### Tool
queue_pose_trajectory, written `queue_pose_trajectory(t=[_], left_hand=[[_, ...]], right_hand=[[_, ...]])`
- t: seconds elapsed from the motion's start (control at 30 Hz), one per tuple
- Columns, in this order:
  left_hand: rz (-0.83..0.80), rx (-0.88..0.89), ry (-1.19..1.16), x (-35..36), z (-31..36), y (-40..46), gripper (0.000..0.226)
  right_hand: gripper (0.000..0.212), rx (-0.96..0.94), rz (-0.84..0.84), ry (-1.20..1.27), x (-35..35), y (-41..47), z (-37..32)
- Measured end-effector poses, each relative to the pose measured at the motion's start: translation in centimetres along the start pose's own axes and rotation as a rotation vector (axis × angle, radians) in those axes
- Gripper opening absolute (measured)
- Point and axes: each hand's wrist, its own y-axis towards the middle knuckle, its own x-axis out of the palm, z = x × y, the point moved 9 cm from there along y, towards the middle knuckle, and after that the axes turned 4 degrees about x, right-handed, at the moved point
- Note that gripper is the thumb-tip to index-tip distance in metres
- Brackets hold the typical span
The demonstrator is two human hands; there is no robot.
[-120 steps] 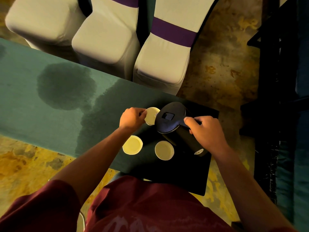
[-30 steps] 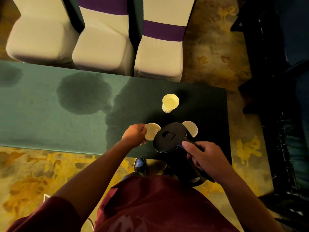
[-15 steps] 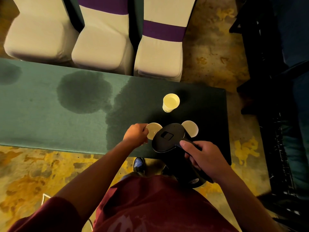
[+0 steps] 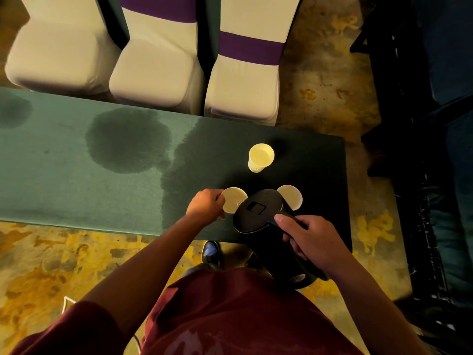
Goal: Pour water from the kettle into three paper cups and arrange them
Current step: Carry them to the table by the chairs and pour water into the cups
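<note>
A black kettle (image 4: pixel 258 210) hangs over the near right part of the green table (image 4: pixel 64 175), and my right hand (image 4: pixel 311 239) grips its handle. My left hand (image 4: pixel 206 204) holds a paper cup (image 4: pixel 231 201) at its left side, just left of the kettle's lid. A second paper cup (image 4: pixel 291 196) stands right of the lid, partly hidden by the kettle. A third paper cup (image 4: pixel 260 157) stands alone farther back on the table, with water in it. Whether water is flowing is hidden by the kettle.
Dark wet patches (image 4: pixel 128 147) mark the tablecloth left of the cups. Three white-covered chairs (image 4: pixel 153 65) with purple bands stand behind the table. Dark furniture (image 4: pixel 409 124) lines the right side. The table's right edge (image 4: pixel 346 201) is close to the cups.
Over the last second the kettle and both hands have barely shifted. Four seconds ago three cups stood close around the kettle; one now stands apart at the back.
</note>
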Motion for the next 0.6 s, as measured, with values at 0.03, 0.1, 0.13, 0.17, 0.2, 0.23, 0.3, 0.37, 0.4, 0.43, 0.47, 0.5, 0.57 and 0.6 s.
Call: queue_pose_trajectory(t=[0.03, 0.1, 0.13, 0.17, 0.2, 0.23, 0.3, 0.37, 0.4, 0.43, 0.47, 0.5, 0.57, 0.6], left_hand=[[-0.001, -0.002, 0.000, 0.01, -0.05, 0.00, 0.035], [0.008, -0.003, -0.007, -0.02, -0.15, 0.02, 0.034], [0.013, -0.002, -0.015, -0.01, -0.18, 0.03, 0.033], [0.014, -0.001, -0.024, 0.04, -0.20, 0.05, 0.033], [0.013, 0.001, -0.032, 0.11, -0.20, 0.07, 0.033], [0.010, 0.004, -0.036, 0.15, -0.20, 0.09, 0.034], [0.008, 0.009, -0.038, 0.20, -0.17, 0.15, 0.034], [0.005, 0.006, -0.041, 0.25, -0.25, 0.19, 0.035], [0.004, 0.002, -0.044, 0.25, -0.28, 0.17, 0.036], [0.003, -0.001, -0.046, 0.24, -0.29, 0.14, 0.036], [0.003, -0.001, -0.048, 0.24, -0.27, 0.12, 0.036], [0.004, 0.000, -0.050, 0.22, -0.24, 0.09, 0.036], [0.004, 0.002, -0.047, 0.20, -0.16, 0.04, 0.035], [0.004, 0.000, -0.046, 0.16, -0.16, 0.01, 0.035]], right_hand=[[0.054, -0.001, 0.000, -0.006, 0.00, 0.01, -0.03], [0.053, -0.002, -0.001, -0.010, -0.04, 0.03, -0.05], [0.052, 0.000, -0.001, -0.011, -0.06, 0.05, -0.03], [0.052, 0.003, -0.001, -0.015, -0.05, 0.08, -0.01], [0.052, 0.007, -0.001, -0.022, -0.05, 0.09, 0.04], [0.051, 0.009, 0.001, -0.029, -0.04, 0.11, 0.10], [0.051, 0.011, 0.006, -0.039, -0.05, 0.11, 0.25], [0.051, 0.015, 0.006, -0.038, -0.03, 0.08, 0.34], [0.052, 0.017, 0.004, -0.035, 0.00, 0.04, 0.36], [0.052, 0.018, 0.000, -0.032, 0.03, 0.03, 0.37], [0.051, 0.016, -0.002, -0.031, 0.05, 0.03, 0.37], [0.051, 0.012, -0.004, -0.032, 0.08, 0.04, 0.38], [0.050, 0.007, -0.001, -0.033, 0.14, 0.09, 0.48], [0.050, 0.007, 0.007, -0.033, 0.13, 0.13, 0.57]])
